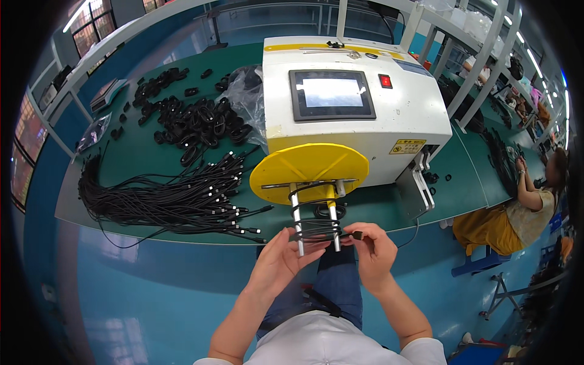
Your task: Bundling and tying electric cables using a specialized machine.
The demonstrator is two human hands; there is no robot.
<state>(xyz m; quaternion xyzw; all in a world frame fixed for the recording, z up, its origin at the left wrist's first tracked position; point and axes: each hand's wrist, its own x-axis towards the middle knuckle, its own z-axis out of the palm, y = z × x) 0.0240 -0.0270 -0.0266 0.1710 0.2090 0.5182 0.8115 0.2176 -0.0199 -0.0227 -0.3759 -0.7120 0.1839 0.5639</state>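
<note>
A black cable (316, 230) is wound in several loops around the two metal prongs of a yellow disc (309, 163) on the front of a white machine. My left hand (277, 263) is cupped around the left side and underside of the loops, thumb and fingers against the cable near the prong tips. At the right of the loops, my right hand (375, 255) pinches the cable close to its black connector (357, 235) between thumb and fingers. Part of the left fingers is hidden behind the loops and prongs.
The white machine (365, 146) has a lit screen (332, 93) and a red switch (385, 81). Straight black cables (158, 198) lie in a bundle on the green table at left, behind them a pile of coiled cables (204, 121). A metal bracket (417, 188) stands right; another person sits far right.
</note>
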